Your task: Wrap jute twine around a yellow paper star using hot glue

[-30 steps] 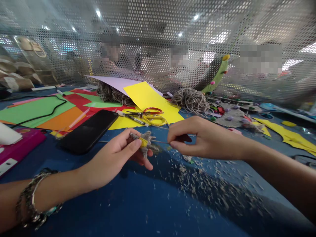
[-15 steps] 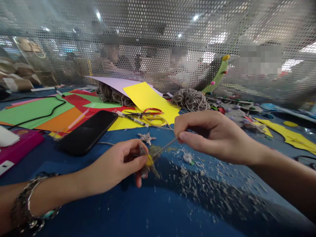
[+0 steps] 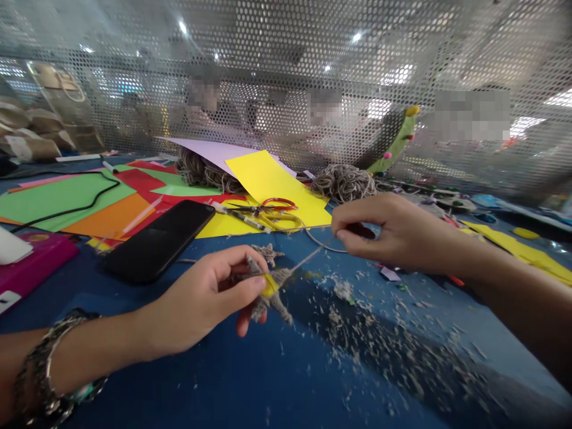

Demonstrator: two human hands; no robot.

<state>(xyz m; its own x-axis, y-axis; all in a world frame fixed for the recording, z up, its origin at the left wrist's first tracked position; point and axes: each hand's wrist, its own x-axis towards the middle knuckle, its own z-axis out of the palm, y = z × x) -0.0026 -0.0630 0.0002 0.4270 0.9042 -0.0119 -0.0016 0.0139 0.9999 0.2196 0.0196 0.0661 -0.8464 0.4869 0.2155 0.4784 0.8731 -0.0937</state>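
Observation:
My left hand [image 3: 210, 298] is closed on a small star [image 3: 269, 287] with a yellow middle and arms wrapped in grey yarn. Its thumb presses on the yellow part, and fingertips show beneath. From one arm of the star a strand of grey yarn [image 3: 308, 257] runs taut up to my right hand [image 3: 375, 229], which pinches it between thumb and finger. Just behind the held star, another grey yarn star [image 3: 270, 254] lies on the blue table. Part of the held star is hidden by my left fingers.
Scissors [image 3: 279, 204] and a marker [image 3: 250, 221] lie on yellow paper [image 3: 277, 179]. A black phone [image 3: 161, 241] is left of my left hand. Grey yarn bundles [image 3: 344, 182] stand by the perforated metal screen [image 3: 268, 71]. Grey scraps [image 3: 370, 333] litter the table [image 3: 201, 381].
My right hand has moved a little right and back with the yarn strand. The held star has turned slightly, so more of its yellow middle and arms show.

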